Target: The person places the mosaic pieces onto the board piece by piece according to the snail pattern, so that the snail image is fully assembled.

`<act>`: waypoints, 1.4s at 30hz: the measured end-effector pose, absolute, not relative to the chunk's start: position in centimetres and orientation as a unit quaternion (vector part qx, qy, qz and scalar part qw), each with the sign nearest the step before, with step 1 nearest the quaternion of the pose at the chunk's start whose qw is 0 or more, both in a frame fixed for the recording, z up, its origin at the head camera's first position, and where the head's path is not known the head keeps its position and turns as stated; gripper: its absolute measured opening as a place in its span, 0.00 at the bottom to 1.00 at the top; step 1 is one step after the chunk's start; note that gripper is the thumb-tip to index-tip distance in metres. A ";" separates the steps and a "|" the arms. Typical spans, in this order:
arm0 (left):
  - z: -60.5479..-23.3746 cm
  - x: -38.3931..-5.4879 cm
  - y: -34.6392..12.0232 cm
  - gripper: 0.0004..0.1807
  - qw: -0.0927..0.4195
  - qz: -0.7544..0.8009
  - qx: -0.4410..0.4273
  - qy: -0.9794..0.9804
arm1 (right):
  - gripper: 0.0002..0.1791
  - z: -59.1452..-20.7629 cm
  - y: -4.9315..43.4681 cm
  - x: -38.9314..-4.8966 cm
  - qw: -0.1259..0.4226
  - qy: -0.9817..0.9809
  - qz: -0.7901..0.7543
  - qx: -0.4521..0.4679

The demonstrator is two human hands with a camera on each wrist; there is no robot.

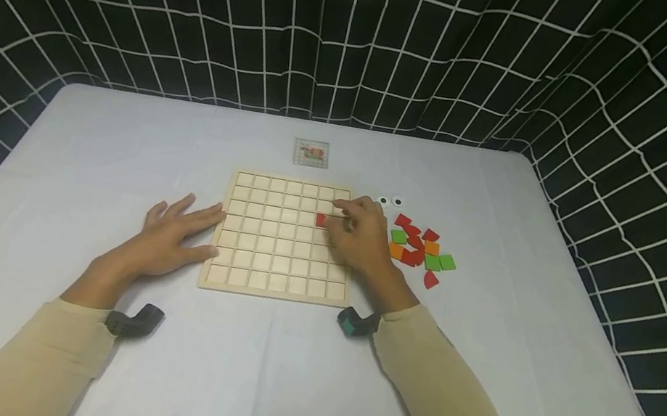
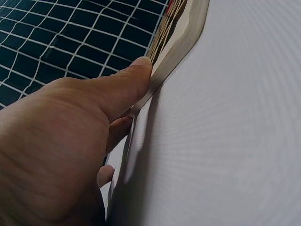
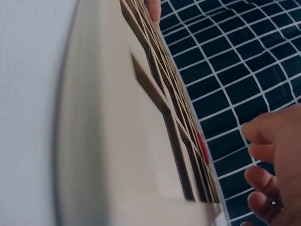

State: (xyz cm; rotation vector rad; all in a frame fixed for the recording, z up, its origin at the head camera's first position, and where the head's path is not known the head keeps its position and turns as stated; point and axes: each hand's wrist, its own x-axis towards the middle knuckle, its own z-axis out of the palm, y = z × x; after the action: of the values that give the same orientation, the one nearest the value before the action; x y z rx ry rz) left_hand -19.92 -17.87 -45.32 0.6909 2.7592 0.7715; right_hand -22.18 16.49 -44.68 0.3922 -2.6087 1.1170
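A wooden grid board (image 1: 264,242) lies on the white table. My left hand (image 1: 165,242) rests along its left edge with fingers spread and fairly straight. In the left wrist view, the thumb (image 2: 134,77) touches the board's wooden rim (image 2: 183,42). One red piece (image 1: 321,221) sits in a cell toward the right side of the grid, partly hidden by my right hand (image 1: 364,239). That hand hovers over the board's right part with loosely bent fingers. In the right wrist view, its fingers (image 3: 261,129) are apart from the red piece (image 3: 202,148), and nothing shows between them.
Right of the board lies a loose cluster of red, orange and green pieces (image 1: 432,262). Two round eye pieces (image 1: 397,202) are behind the cluster. A small picture card (image 1: 311,153) lies beyond the board. Dark netting with white lines (image 1: 348,41) surrounds the table.
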 end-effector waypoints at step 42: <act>-45.7 -20.0 -17.9 0.37 0.093 0.267 0.239 0.929 | 0.18 -36.6 25.9 -14.9 0.355 -0.843 0.378 0.142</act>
State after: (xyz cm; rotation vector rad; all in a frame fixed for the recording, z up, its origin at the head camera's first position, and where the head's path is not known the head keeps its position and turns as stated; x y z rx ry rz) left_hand -19.97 -17.94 -45.69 0.7092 2.7565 0.7935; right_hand -14.92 25.92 -36.62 0.3667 -2.1788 0.9781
